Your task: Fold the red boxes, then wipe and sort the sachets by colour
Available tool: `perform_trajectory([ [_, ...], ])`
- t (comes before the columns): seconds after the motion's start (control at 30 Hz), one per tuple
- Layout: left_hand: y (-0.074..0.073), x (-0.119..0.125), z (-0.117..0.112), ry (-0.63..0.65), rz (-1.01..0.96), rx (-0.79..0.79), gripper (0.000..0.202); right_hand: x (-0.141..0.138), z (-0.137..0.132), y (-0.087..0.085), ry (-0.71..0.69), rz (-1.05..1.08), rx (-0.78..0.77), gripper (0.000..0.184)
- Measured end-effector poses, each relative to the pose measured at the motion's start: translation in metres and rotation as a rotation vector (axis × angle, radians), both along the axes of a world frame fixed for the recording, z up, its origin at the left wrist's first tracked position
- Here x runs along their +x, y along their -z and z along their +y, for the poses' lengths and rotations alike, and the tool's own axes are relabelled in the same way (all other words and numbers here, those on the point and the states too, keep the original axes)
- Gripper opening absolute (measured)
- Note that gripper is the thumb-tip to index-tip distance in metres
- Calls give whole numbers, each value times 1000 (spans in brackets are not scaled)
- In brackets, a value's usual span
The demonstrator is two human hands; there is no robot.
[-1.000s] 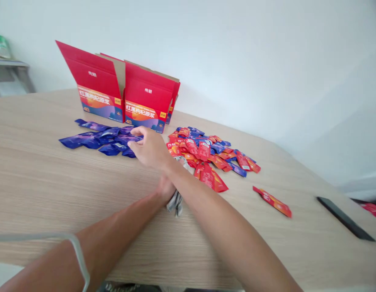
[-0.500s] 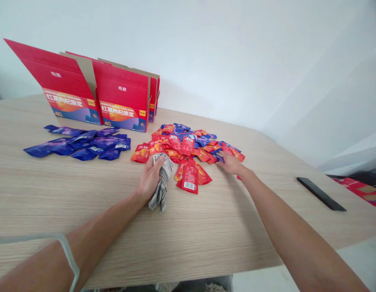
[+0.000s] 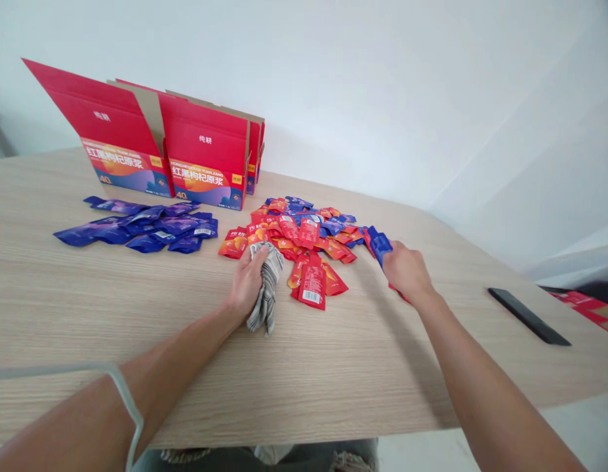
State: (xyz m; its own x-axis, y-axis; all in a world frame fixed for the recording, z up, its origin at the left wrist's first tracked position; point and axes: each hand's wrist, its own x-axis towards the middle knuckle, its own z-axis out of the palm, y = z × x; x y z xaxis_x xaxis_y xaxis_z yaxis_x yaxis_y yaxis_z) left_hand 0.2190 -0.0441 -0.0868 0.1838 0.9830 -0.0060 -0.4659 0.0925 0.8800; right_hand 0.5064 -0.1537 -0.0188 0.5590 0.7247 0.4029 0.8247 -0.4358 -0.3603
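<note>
Head view: at the right of centre, the lower end of a blue sachet [image 3: 381, 245] is hidden by the right hand [image 3: 408, 269], and whether one sachet or several are held cannot be made out. The sachet is pinched between the fingers, its visible part projecting beyond them toward the upper left; the fingertips themselves are mostly concealed by the hand. Behind the sachet, red packaging at the pile's right end is partly covered. Beneath the same hand, all but a sliver of a red sachet [image 3: 401, 294] is blocked from sight.

Near the centre, a bunched grey striped cloth [image 3: 265, 292] is gripped by the left hand [image 3: 246, 282], with the thumb laid along its top and the other fingers largely obscured; its folds are hung below the grip.

Within the mixed pile [image 3: 308, 231] of red and blue sachets, many are overlapped, so they cannot be counted. At the left, a group of blue sachets [image 3: 170, 226] is laid before two red cartons [image 3: 205, 172] with raised flaps; further cartons behind are mostly masked. At the right edge, red packaging [image 3: 589, 311] is cut off beyond a black bar [image 3: 528, 316].
</note>
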Motion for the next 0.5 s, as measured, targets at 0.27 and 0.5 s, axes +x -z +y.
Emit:
perform_trajectory([
  [0.27, 9, 12, -14, -106, -18, 127, 21, -143, 42, 30, -409, 138, 48, 32],
  [0.5, -7, -10, -11, -225, 131, 74, 16, -202, 62, 29, -779, 336, 168, 54],
])
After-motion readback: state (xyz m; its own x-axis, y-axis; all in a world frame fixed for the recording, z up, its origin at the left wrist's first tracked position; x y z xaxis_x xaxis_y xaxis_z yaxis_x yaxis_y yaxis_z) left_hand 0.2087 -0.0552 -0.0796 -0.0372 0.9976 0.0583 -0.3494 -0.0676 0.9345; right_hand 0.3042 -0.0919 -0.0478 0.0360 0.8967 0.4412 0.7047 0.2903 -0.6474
